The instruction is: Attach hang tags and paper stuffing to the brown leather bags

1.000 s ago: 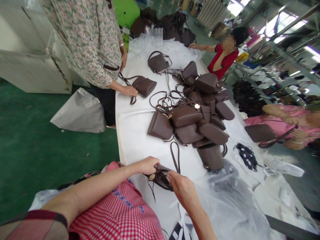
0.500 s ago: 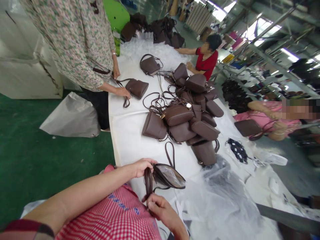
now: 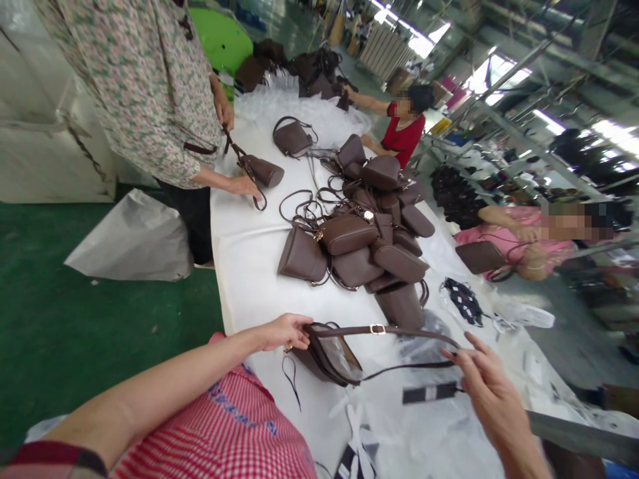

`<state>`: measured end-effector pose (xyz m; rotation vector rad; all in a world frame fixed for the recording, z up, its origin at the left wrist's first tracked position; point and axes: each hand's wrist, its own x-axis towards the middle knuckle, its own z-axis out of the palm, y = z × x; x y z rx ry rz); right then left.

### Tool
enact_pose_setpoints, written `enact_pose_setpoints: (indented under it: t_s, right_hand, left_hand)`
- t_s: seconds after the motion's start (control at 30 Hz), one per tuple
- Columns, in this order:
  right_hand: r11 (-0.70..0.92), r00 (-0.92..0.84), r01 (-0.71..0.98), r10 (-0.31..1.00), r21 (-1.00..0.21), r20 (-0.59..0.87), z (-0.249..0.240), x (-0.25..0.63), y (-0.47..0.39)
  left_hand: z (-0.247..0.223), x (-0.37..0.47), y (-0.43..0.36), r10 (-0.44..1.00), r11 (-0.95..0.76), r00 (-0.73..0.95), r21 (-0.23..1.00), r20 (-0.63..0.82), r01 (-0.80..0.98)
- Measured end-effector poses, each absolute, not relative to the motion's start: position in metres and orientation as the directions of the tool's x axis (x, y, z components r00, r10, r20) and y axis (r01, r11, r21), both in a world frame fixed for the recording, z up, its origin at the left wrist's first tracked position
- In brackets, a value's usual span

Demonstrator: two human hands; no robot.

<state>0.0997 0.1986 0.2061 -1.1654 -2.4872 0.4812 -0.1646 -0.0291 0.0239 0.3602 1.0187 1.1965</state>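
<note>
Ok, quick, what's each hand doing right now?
Left hand: closed on the brown bag near its open top.
Right hand: holding the bag's strap, one finger sticking out.

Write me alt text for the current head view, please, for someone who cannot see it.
The left hand holds an open brown bag while the right hand holds its strap out to the right. Beyond, more bags are piled on a white table, with three co-workers around it.

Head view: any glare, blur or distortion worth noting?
In the head view, ceiling lights glare at upper right; the dark heap at right looks soft; the scene appears tilted, stretched near edges; the piled bags and open bag show fairly clearly.
</note>
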Motion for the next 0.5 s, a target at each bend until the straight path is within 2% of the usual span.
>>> enact_pose_setpoints:
  t_s: [0.03,0.1,0.17,0.2,0.27,0.33,0.5]
  right_hand:
    - [0.668,-0.622,0.658,0.742,-0.346,0.249,0.197,0.085,0.199]
    - [0.751,-0.705,0.61,0.66,-0.254,0.257,0.174,0.053,0.188]
    - [0.838,-0.852,0.486,0.518,-0.25,0.081,0.15,0.022,0.162]
    - [0.873,-0.899,0.429,0.438,-0.232,-0.016,0.14,0.008,0.146]
    - [0.925,-0.94,0.332,0.308,-0.184,-0.148,0.124,-0.018,0.116]
    - [0.948,-0.945,0.279,0.244,-0.152,-0.217,0.113,-0.038,0.096]
    - [0.943,-0.896,0.324,0.279,-0.079,-0.346,0.105,-0.067,0.091]
  left_hand:
    - [0.023,-0.163,-0.029,0.901,0.359,-0.066,0.824,-0.428,-0.439]
    - [0.021,-0.158,-0.029,0.926,0.298,-0.218,0.952,-0.308,-0.078]
    - [0.019,-0.154,-0.028,0.931,0.246,-0.316,0.953,-0.182,0.176]
    - [0.018,-0.153,-0.027,0.924,0.238,-0.349,0.949,-0.156,0.208]
    - [0.013,-0.153,-0.024,0.897,0.244,-0.402,0.964,-0.183,0.107]
    - [0.006,-0.155,-0.02,0.871,0.243,-0.425,0.968,-0.247,-0.066]
    - [-0.01,-0.156,-0.01,0.837,0.221,-0.429,0.926,-0.34,-0.305]
